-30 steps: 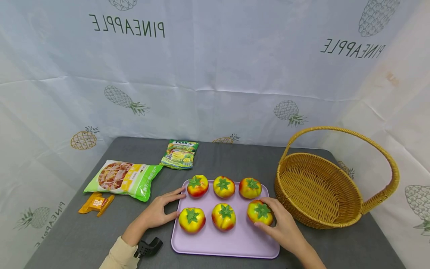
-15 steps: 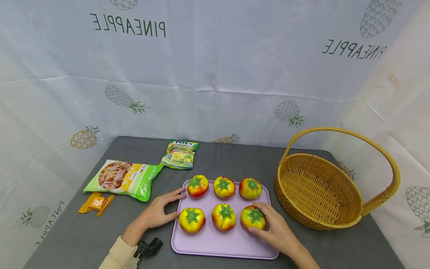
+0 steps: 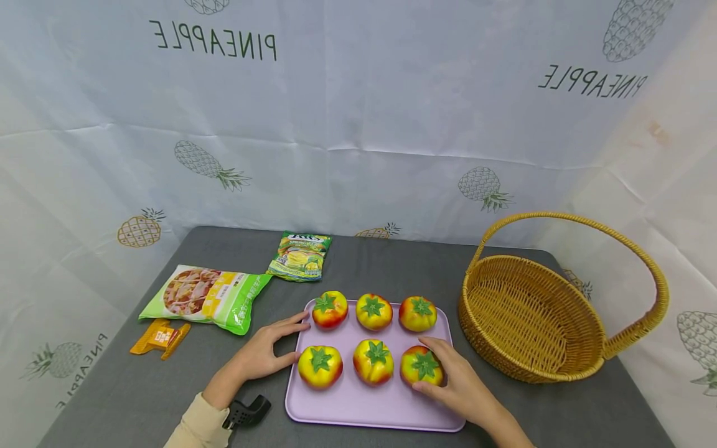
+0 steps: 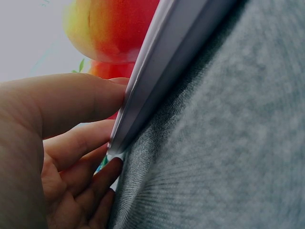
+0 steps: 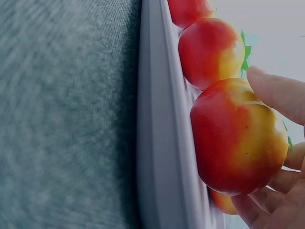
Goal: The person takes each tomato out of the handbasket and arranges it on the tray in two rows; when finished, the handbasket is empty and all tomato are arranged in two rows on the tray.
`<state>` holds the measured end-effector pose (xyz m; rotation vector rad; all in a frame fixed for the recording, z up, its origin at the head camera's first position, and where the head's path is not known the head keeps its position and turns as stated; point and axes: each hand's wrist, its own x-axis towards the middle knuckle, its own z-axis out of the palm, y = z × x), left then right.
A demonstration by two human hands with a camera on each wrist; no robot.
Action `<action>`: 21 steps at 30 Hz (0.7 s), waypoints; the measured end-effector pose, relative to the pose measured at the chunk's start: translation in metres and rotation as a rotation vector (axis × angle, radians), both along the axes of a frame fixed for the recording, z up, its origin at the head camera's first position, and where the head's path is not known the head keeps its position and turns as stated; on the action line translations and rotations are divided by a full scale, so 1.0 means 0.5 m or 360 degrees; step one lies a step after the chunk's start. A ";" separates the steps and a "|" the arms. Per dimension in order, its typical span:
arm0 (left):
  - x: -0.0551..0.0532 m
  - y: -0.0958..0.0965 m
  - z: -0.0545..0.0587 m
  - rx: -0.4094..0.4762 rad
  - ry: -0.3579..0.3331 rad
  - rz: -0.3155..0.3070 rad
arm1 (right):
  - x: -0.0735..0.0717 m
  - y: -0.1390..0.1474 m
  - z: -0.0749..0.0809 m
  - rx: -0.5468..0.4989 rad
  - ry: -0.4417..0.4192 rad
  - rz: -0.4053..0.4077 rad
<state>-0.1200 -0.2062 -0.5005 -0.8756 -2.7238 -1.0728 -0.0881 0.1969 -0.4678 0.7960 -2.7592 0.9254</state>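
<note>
My right hand holds a yellow-and-red toy persimmon at the near right of a lilac tray, thumb on the near side and fingers round the far side. In the right wrist view, this persimmon sits close over the tray's rim. Two more, a middle one and a left one, complete the near row. Behind them stands a second row of three persimmons. At the tray's left edge, my left hand touches the rim with spread thumb and fingertips.
A wicker basket with a tall handle stands right of the tray. To the left lie a green-and-white food bag and a small orange packet. Farther back is a green candy packet. A pineapple-print cloth hangs behind the table.
My right hand has shifted left along the tray with the near-right persimmon, bringing it closer to the middle one, then barely moved. My left hand stays at the tray's edge.
</note>
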 end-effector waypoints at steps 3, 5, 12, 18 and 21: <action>0.000 0.001 0.000 0.0004 0.0005 -0.0004 | 0.001 -0.001 0.001 0.0010 -0.0017 0.0001; 0.000 0.002 -0.001 0.0008 0.0006 -0.0007 | 0.002 -0.001 0.002 0.0014 -0.0030 0.0000; 0.000 0.002 -0.002 0.0013 0.0015 -0.0011 | 0.008 0.001 0.013 0.0028 -0.0025 -0.0028; 0.000 0.002 -0.002 0.0003 -0.0002 -0.0004 | 0.003 0.021 0.032 0.0001 0.0056 -0.0079; 0.002 0.002 0.000 -0.0001 -0.0008 -0.0004 | -0.002 0.036 0.046 0.0013 0.0096 -0.0133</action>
